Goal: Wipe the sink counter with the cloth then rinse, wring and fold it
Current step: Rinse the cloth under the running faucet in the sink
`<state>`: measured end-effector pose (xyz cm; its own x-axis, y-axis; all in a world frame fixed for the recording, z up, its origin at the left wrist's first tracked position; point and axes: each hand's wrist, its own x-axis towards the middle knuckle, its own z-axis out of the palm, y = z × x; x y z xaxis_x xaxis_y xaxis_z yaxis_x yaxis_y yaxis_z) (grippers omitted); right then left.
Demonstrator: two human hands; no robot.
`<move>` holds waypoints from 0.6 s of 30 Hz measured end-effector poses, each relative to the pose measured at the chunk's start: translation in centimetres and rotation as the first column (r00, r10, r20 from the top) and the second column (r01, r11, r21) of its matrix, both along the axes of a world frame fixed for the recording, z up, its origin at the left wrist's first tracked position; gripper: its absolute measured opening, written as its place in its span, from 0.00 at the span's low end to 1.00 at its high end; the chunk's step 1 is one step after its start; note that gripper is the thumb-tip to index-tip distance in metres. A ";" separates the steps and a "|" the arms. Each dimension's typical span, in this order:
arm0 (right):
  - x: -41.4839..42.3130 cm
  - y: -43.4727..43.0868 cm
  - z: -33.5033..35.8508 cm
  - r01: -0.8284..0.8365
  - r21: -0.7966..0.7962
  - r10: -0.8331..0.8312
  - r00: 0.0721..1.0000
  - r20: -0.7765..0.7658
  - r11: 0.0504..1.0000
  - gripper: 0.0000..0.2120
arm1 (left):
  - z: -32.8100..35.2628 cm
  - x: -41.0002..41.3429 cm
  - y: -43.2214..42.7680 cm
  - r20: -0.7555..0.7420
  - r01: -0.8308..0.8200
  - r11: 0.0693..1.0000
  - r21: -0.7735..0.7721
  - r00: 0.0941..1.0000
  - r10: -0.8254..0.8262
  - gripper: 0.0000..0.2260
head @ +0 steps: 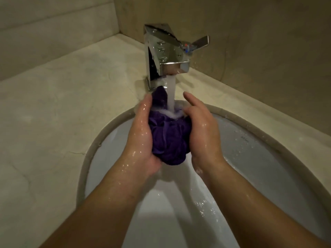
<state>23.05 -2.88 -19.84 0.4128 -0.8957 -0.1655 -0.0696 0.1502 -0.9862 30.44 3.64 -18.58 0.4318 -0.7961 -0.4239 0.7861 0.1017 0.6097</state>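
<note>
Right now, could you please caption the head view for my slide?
The left hand and right hand hold the purple cloth under the running tap.

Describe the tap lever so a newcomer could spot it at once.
Start at the white sink basin set in the beige counter. Behind it stands the square chrome tap. The lever is the flat blade jutting right from its top, beside red and blue marks.

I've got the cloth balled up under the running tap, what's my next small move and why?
Likely squeeze the cloth between your left hand and right hand under the water. It is bunched in a ball, the water from the tap strikes only its top, and both hands cup its sides.
</note>
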 end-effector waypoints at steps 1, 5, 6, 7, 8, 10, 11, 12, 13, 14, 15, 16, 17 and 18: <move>0.1 0.1 0.2 -0.029 0.009 0.028 0.999 0.029 1.000 0.19 | 0.1 -0.1 -0.1 0.045 -0.019 1.000 -0.002 0.999 0.019 0.26; 0.4 0.7 0.9 -0.103 -0.002 0.103 0.995 0.018 0.995 0.20 | 0.1 0.1 -0.1 0.082 -0.024 0.999 0.040 0.996 0.021 0.31; 0.6 1.0 0.9 -0.095 0.021 0.094 0.995 0.013 0.995 0.19 | 0.1 0.2 -0.1 0.093 -0.029 0.997 0.070 0.995 0.022 0.28; 0.8 1.3 0.9 -0.069 0.036 0.069 0.998 0.004 0.997 0.17 | 0.0 0.3 -0.2 0.120 -0.048 0.994 0.097 0.992 0.036 0.23; 1.1 1.5 0.7 -0.031 0.022 0.031 0.999 -0.010 0.999 0.15 | -0.4 0.4 -0.3 0.176 -0.081 0.989 0.123 0.983 0.058 0.18; 1.6 1.6 0.4 0.056 -0.037 -0.057 0.997 -0.042 0.998 0.12 | -1.1 0.6 -0.6 0.276 -0.132 0.982 0.139 0.957 0.090 0.13; 1.8 1.5 0.3 0.093 -0.067 -0.096 0.994 -0.051 0.993 0.13 | -1.2 0.7 -0.7 0.293 -0.138 0.982 0.132 0.952 0.094 0.14; 2.0 1.4 0.1 0.114 -0.097 -0.120 0.991 -0.057 0.989 0.15 | -1.2 0.9 -0.9 0.292 -0.132 0.984 0.122 0.952 0.092 0.17; 2.1 1.4 0.1 0.126 -0.124 -0.135 0.989 -0.068 0.984 0.16 | -1.3 0.9 -1.1 0.287 -0.127 0.984 0.122 0.954 0.088 0.17; 2.2 1.3 -0.1 0.135 -0.150 -0.148 0.986 -0.078 0.979 0.15 | -1.4 0.9 -1.2 0.294 -0.139 0.980 0.139 0.951 0.093 0.15; 2.2 1.3 -0.3 0.151 -0.169 -0.166 0.983 -0.077 0.974 0.14 | -1.6 0.9 -1.4 0.307 -0.167 0.972 0.169 0.946 0.109 0.11; 2.3 1.3 -0.4 0.174 -0.176 -0.186 0.981 -0.057 0.969 0.13 | -1.8 0.8 -1.5 0.327 -0.202 0.961 0.189 0.936 0.132 0.08; 2.3 1.4 -0.5 0.194 -0.171 -0.203 0.979 -0.037 0.966 0.13 | -1.9 0.6 -1.6 0.341 -0.238 0.949 0.208 0.927 0.157 0.08; 2.4 1.4 -0.8 0.209 -0.154 -0.215 0.976 -0.025 0.966 0.14 | -1.9 0.4 -1.7 0.355 -0.275 0.934 0.228 0.917 0.183 0.09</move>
